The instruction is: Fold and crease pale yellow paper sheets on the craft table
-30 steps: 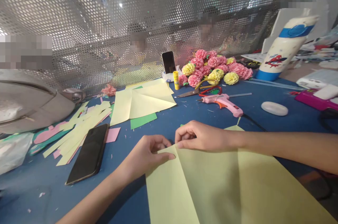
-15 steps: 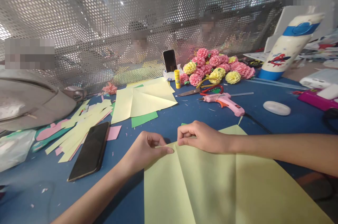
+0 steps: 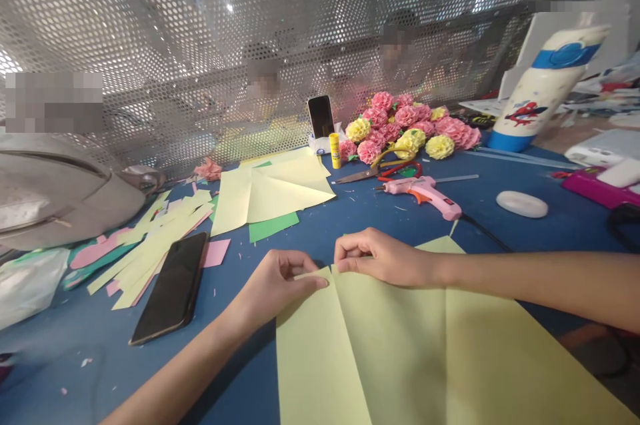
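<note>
A large pale yellow-green sheet of paper [image 3: 400, 345] with crease lines spreads over the near right of the view. My left hand [image 3: 285, 281] pinches its top left edge between thumb and fingers. Just right of that, my right hand [image 3: 375, 257] grips the same top edge, its fingers curled over the paper. A short split shows in the edge between the two hands. Beyond my right hand lie a pink glue gun [image 3: 425, 195] and scissors [image 3: 357, 175] on the blue table.
Left of my hands are a black phone [image 3: 173, 288], paper strips [image 3: 155, 245] and a grey bag [image 3: 65, 188]. Farther back stand creased yellow paper [image 3: 270, 191], a glue stick [image 3: 335, 150], paper flowers [image 3: 405, 125] and a bottle [image 3: 547, 88] before a perforated metal screen [image 3: 200, 31].
The split in the paper's top edge between my hands shows more clearly. My right hand has shifted very slightly left and up, and my left hand has barely moved.
</note>
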A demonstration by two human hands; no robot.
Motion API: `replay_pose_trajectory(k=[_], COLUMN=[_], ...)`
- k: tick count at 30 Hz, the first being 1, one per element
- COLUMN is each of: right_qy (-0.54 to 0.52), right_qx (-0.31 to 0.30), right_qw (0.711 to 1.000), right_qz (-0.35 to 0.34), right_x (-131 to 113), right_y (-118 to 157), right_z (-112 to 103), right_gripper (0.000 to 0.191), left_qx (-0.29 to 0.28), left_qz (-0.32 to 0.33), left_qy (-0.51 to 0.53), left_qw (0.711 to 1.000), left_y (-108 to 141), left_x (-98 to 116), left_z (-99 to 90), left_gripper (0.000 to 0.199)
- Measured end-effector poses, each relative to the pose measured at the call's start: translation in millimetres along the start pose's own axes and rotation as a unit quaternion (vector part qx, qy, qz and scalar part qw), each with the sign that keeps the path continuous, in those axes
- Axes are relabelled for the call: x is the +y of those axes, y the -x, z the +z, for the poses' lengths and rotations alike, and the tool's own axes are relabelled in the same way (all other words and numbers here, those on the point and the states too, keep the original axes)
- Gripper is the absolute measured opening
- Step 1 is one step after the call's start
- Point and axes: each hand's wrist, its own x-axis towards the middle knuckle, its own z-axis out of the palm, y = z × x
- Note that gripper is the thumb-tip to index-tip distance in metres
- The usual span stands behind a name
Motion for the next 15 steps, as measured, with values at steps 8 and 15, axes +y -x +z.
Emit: replay_pose_trajectory(k=[8, 15], right_qy=[0.124, 0.341], right_qx=[0.048, 0.096], right_qw=[0.991, 0.919], right_qz=[-0.023, -0.174], right_x=[0.0, 6.2], right_y=[0.5, 3.5], right_z=[-2.3, 0.1], right_gripper=[0.028, 0.055], left_qx=[-0.009, 0.149], left_qz=[-0.029, 0.021], left_qy=[-0.017, -0.197], left_qw=[0.999, 0.969], left_y=[1.2, -3.5], left_x=[8.3, 1.1], left_z=[-6.0, -25.9], left_gripper=[0.030, 0.032])
